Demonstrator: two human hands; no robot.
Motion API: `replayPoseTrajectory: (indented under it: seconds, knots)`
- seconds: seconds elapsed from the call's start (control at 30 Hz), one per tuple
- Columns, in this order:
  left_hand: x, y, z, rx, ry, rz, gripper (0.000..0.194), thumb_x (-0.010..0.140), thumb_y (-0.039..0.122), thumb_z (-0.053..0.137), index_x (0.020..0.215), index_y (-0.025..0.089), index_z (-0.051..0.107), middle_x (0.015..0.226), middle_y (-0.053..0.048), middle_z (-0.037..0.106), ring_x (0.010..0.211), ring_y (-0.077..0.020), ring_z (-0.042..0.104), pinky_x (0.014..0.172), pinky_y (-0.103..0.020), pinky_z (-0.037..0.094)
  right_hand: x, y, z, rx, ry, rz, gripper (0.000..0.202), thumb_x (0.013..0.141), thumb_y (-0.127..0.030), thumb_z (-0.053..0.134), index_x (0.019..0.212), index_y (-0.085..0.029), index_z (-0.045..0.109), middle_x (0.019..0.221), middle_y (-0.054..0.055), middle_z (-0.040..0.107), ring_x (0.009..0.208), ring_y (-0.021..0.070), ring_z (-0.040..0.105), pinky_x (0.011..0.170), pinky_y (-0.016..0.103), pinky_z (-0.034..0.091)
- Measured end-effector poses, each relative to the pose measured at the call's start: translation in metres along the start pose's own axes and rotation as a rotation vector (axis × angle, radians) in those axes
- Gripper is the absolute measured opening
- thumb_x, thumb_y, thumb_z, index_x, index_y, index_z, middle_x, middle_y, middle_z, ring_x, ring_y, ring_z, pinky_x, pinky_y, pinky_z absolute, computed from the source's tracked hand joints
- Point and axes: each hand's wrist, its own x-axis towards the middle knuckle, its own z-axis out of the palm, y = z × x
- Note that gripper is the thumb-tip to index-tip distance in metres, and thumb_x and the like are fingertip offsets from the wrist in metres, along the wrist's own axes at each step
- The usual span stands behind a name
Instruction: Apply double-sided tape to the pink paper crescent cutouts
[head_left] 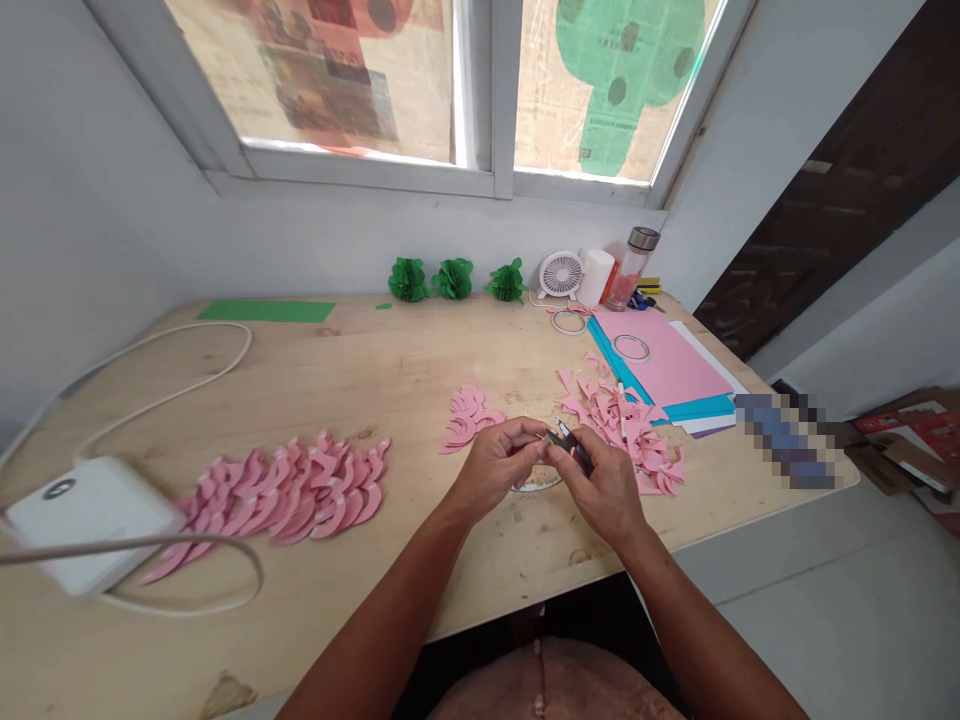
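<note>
My right hand is wrapped round a small dark tool with pointed metal tips, held over the table. Close against it, my left hand is pinched, its fingertips touching the right hand's; what it grips is too small to make out. Under both hands lies a thin ring, partly hidden. A small group of curved pink paper pieces rests just left of the hands. Pink scraps are piled to their right. A long overlapping row of pink paper pieces lies further left.
A white device with a looping cable sits at the left. Green paper and green paper balls line the back, beside a small fan and a bottle. Pink sheets lie on the right.
</note>
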Motion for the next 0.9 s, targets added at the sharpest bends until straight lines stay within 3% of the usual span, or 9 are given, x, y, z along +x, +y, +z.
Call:
replayPoseTrajectory:
  seconds: [0.2,0.37,0.43,0.63,0.9]
  knots:
    - [-0.0005,0.0023,0.0002,0.028,-0.016,0.014,0.03,0.075,0.033,0.061,0.095,0.012,0.059,0.053,0.005,0.05,0.039,-0.0038,0.035,0.039,-0.018,0.029,-0.0017,0.0014,0.0002,0.015,0.001,0.004,0.031,0.083,-0.045,0.045,0.066,-0.019,0.045,0.05,-0.006,0.039,0.046,0.0081,0.037,0.048,0.02,0.028]
    - [-0.0021,0.0068,0.0015,0.04,-0.051,0.003,0.056,0.074,0.031,0.062,0.124,0.015,0.042,0.049,0.008,0.046,0.041,-0.0049,0.036,0.041,-0.017,0.029,-0.0021,0.0016,0.0002,0.029,-0.011,0.017,0.032,0.082,-0.046,0.045,0.065,-0.019,0.044,0.05,-0.006,0.039,0.047,0.0081,0.037,0.049,0.019,0.028]
    - [-0.002,0.007,0.0019,0.023,-0.043,0.001,0.053,0.073,0.032,0.063,0.12,0.015,0.043,0.049,0.008,0.048,0.04,-0.0048,0.037,0.041,-0.017,0.029,-0.0019,0.0017,0.0001,0.032,-0.006,0.018,0.033,0.082,-0.047,0.045,0.065,-0.019,0.044,0.05,-0.006,0.039,0.047,0.0081,0.037,0.048,0.02,0.028]
    - [-0.0005,0.0031,0.0021,-0.041,0.01,-0.012,0.026,0.072,0.032,0.065,0.083,0.016,0.048,0.052,0.005,0.054,0.037,-0.0041,0.039,0.038,-0.017,0.03,-0.0012,0.0024,-0.0004,0.052,0.011,0.012,0.034,0.081,-0.047,0.045,0.063,-0.019,0.046,0.048,-0.006,0.037,0.045,0.008,0.035,0.047,0.02,0.027]
    - [0.0,0.0039,0.0014,-0.112,-0.039,0.002,0.021,0.074,0.029,0.063,0.079,0.015,0.048,0.058,0.003,0.055,0.037,-0.0028,0.038,0.037,-0.016,0.028,-0.0005,0.0015,-0.0015,0.034,-0.027,0.014,0.032,0.082,-0.046,0.045,0.064,-0.019,0.047,0.05,-0.005,0.04,0.046,0.0081,0.038,0.046,0.019,0.027]
